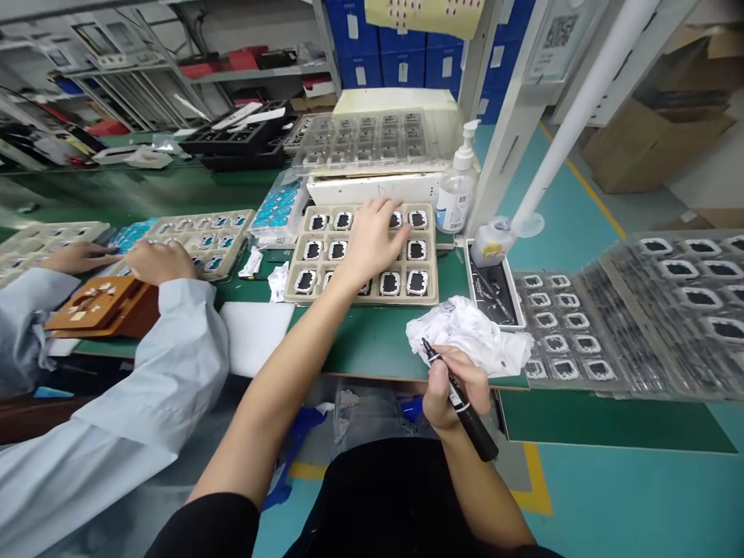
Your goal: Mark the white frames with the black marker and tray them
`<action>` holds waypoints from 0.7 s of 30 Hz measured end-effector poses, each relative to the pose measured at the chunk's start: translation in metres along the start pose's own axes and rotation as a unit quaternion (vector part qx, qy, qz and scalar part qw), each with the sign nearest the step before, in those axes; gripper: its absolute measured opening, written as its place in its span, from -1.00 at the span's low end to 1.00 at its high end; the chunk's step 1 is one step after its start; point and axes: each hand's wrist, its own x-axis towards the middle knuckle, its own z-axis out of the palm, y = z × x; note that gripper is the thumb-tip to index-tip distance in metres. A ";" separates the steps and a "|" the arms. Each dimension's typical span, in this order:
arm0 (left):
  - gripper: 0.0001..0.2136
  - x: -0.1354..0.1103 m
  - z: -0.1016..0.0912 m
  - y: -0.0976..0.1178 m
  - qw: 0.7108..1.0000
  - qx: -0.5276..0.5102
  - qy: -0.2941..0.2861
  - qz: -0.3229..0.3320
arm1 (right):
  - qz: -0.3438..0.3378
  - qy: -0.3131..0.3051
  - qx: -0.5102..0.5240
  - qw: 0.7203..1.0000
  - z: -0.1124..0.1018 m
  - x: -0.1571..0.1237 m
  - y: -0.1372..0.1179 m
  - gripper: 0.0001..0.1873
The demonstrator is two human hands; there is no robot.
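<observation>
My left hand (375, 236) reaches over a beige tray (366, 302), its fingers spread across the back and middle rows. Whether its fingertips touch a part is hidden. Small white-framed parts with black centres, such as a front-right one (417, 282), sit in the tray's pockets. Nearer to me, my right hand (456, 384) grips a black marker pen (473, 426). The pen is uncapped, with its dark tip pointing up and to the left, beside a crumpled white cloth (465, 333) on the green bench.
A pump bottle (456, 190) stands behind the tray's right corner. A white box (520, 314) holds a smaller bottle (493, 242). Stacked clear trays (628, 325) lie right. At left, a co-worker's sleeved arms (186, 333) work beside an orange-brown fixture (105, 306).
</observation>
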 end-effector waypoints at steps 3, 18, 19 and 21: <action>-0.80 -0.068 -0.033 0.009 0.977 -0.167 0.072 -0.112 | 0.000 -0.011 0.002 1.000 -0.002 -0.001 0.001 -0.90; -0.70 -0.192 -0.044 0.037 0.650 -0.571 0.210 -0.455 | -0.040 -0.028 -0.023 0.999 -0.006 0.004 0.004 -0.88; -0.71 -0.185 -0.044 0.037 0.653 -0.576 0.217 -0.442 | -0.037 -0.027 -0.025 0.999 -0.004 0.005 0.003 -0.89; -0.68 -0.168 -0.046 0.037 0.664 -0.588 0.223 -0.404 | -0.038 -0.029 -0.024 0.999 -0.002 0.008 0.001 -0.89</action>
